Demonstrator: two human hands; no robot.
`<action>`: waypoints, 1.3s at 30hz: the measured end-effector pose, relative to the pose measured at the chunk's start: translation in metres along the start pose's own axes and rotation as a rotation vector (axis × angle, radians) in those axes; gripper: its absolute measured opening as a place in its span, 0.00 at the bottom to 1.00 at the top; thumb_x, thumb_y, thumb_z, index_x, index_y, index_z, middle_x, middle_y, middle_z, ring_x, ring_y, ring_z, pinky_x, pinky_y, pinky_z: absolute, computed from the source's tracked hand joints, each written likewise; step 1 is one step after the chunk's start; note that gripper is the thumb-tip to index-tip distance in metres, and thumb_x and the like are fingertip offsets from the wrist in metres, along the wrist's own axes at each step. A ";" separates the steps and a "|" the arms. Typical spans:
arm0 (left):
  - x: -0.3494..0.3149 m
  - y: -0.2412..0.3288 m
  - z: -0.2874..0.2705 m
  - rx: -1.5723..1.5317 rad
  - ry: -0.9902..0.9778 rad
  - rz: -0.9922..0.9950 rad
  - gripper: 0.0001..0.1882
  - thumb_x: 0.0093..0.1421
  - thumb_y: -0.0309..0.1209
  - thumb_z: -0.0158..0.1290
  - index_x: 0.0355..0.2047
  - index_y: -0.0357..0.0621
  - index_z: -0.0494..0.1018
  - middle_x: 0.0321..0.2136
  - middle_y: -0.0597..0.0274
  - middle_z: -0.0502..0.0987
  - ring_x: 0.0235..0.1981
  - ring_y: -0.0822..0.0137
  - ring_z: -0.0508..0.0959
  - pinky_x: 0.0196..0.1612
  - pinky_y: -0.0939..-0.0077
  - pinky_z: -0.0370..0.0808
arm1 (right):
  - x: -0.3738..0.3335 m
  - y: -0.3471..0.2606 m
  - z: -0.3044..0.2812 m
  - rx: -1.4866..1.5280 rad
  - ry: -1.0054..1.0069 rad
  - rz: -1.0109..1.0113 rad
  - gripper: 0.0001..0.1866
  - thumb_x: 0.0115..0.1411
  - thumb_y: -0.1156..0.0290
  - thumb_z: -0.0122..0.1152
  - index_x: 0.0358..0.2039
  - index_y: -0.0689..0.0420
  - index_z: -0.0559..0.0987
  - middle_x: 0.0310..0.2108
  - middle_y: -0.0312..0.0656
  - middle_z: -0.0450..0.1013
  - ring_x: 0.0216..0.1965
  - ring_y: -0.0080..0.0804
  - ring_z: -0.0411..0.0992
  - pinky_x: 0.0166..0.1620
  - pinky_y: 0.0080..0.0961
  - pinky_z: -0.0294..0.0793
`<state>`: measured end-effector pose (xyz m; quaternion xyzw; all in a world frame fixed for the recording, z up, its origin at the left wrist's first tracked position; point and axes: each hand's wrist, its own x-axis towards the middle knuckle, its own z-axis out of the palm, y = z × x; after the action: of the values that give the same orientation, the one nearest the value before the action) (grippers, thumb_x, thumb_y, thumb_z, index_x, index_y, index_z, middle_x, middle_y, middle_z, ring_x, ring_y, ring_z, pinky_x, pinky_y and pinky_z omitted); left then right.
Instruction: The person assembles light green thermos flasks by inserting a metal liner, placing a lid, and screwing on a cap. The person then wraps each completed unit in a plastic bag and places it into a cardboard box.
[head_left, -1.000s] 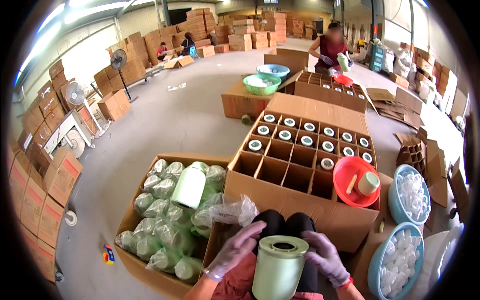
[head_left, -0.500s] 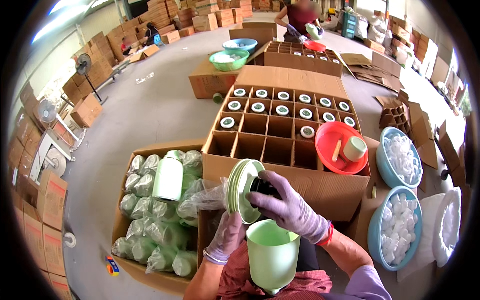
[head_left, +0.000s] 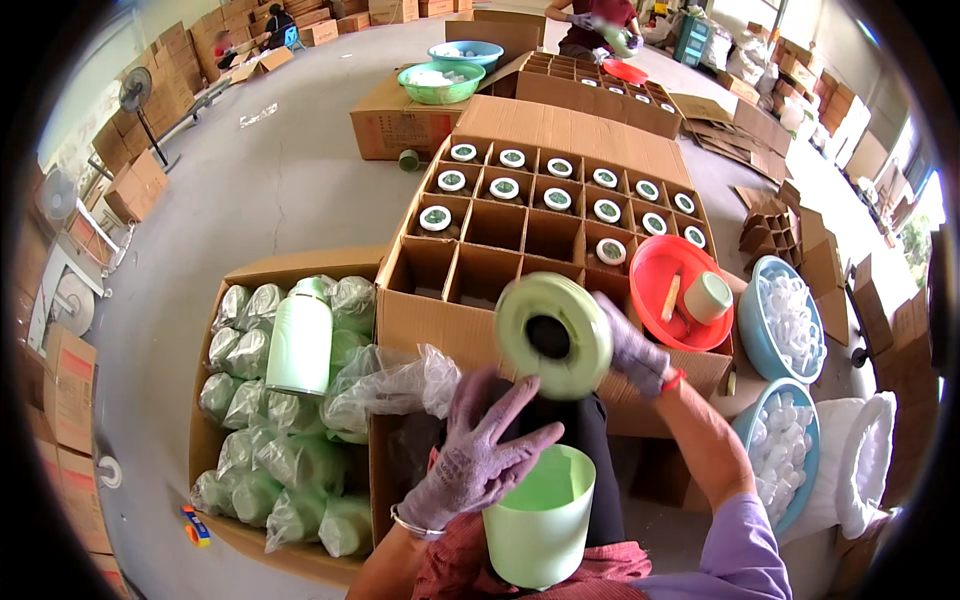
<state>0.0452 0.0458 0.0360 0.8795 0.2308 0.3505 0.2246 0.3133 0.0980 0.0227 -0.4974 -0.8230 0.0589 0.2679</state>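
Note:
A pale green round lid-like part (head_left: 580, 360) with a black centre is held up in front of me, slightly blurred. My right hand (head_left: 630, 345) grips it by its right edge. Just below and left of it is my left hand (head_left: 485, 450), gloved like the other, fingers spread and holding nothing; one fingertip comes close to the part's lower rim, and I cannot tell whether it touches. Under my hands, a pale green cup-shaped body (head_left: 540, 525) stands upright in my lap with its mouth facing up.
To the left, a carton (head_left: 290, 560) holds plastic-wrapped green bottles and one unwrapped bottle (head_left: 300, 340). Ahead, a divided carton (head_left: 440, 315) contains several white-rimmed jars. A red basin (head_left: 650, 265) rests on its right corner. Two blue basins (head_left: 745, 425) hold white plastic parts. Another person (head_left: 600, 30) works beyond.
The lid-like part has swung round to show its black centre and moved right, with my right hand now at its edge. My left hand has let go and spread its fingers.

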 end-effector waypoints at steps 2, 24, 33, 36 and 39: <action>-0.004 0.000 0.009 -0.222 -0.009 -0.051 0.20 0.59 0.28 0.57 0.52 0.55 0.80 0.63 0.52 0.66 0.65 0.45 0.61 0.67 0.53 0.57 | 0.050 0.020 -0.017 -0.086 0.016 0.403 0.17 0.65 0.56 0.52 0.39 0.58 0.78 0.32 0.54 0.78 0.33 0.56 0.77 0.37 0.45 0.78; -0.015 -0.100 0.016 -0.763 0.356 -0.519 0.27 0.72 0.35 0.40 0.67 0.34 0.55 0.58 0.48 0.71 0.62 0.53 0.69 0.63 0.58 0.69 | 0.267 0.068 0.122 -0.227 0.281 -0.243 0.15 0.57 0.66 0.57 0.45 0.54 0.78 0.38 0.55 0.70 0.46 0.55 0.67 0.49 0.52 0.68; 0.052 -0.113 0.019 -2.035 0.401 -0.625 0.41 0.65 0.65 0.37 0.68 0.50 0.56 0.64 0.52 0.63 0.59 0.46 0.71 0.60 0.43 0.71 | 0.104 -0.065 -0.054 -0.094 0.252 -0.408 0.30 0.50 0.69 0.67 0.56 0.50 0.75 0.52 0.54 0.66 0.49 0.52 0.69 0.52 0.43 0.73; 0.049 -0.051 0.032 -2.103 0.420 -0.647 0.37 0.68 0.59 0.38 0.66 0.45 0.58 0.58 0.47 0.70 0.51 0.50 0.78 0.59 0.42 0.73 | 0.045 -0.061 -0.028 -0.200 0.446 -0.376 0.28 0.50 0.64 0.67 0.54 0.49 0.77 0.59 0.61 0.62 0.56 0.58 0.67 0.57 0.43 0.71; 0.029 -0.046 0.036 -2.131 0.366 -0.573 0.39 0.66 0.61 0.41 0.67 0.47 0.55 0.63 0.48 0.64 0.60 0.48 0.71 0.59 0.43 0.73 | 0.006 -0.073 -0.003 0.415 0.550 -0.175 0.30 0.64 0.58 0.54 0.62 0.61 0.67 0.67 0.63 0.52 0.67 0.60 0.55 0.65 0.44 0.58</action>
<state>0.0791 0.0900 0.0019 0.0873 0.0363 0.4287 0.8985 0.2555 0.0664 0.0536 -0.3573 -0.7300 0.0654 0.5790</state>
